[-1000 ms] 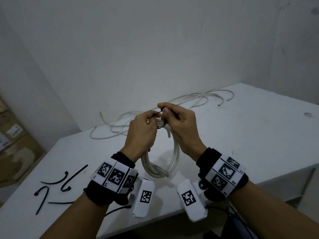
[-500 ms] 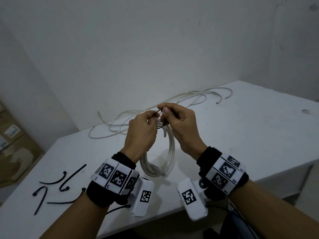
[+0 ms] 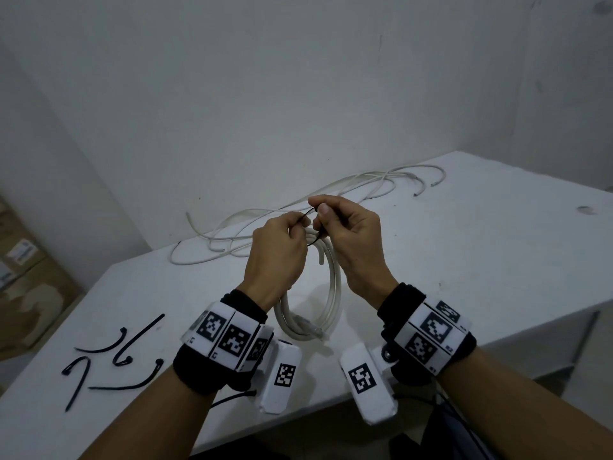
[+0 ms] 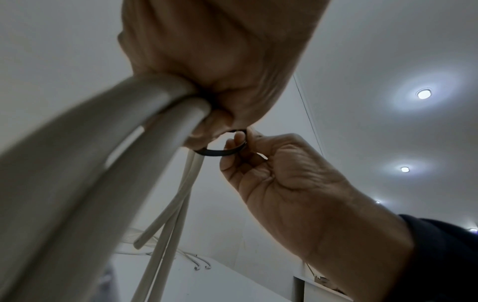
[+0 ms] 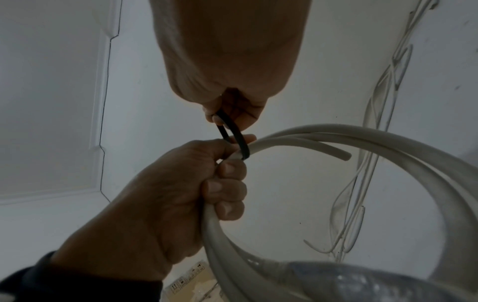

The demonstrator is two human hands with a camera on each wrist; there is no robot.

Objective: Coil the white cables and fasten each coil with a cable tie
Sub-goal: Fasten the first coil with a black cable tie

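A coiled white cable (image 3: pixel 333 290) hangs above the white table (image 3: pixel 464 260) between my two hands. My left hand (image 3: pixel 277 257) grips the top of the coil (image 5: pixel 336 139), fingers curled round its strands. A black cable tie (image 5: pixel 236 135) loops round those strands beside the left fingers. My right hand (image 3: pixel 345 234) pinches the tie (image 4: pixel 220 152) between thumb and forefinger, just above the coil. Several loose white cables (image 3: pixel 298 214) lie tangled on the table behind the hands.
Several spare black cable ties (image 3: pixel 109 356) lie on the table at the near left. Cardboard boxes (image 3: pixel 23 283) stand on the floor to the left of the table. A white wall rises directly behind the table.
Both hands keep their hold at the top of the coil. The hanging coil has turned a little, and the view has shifted slightly.
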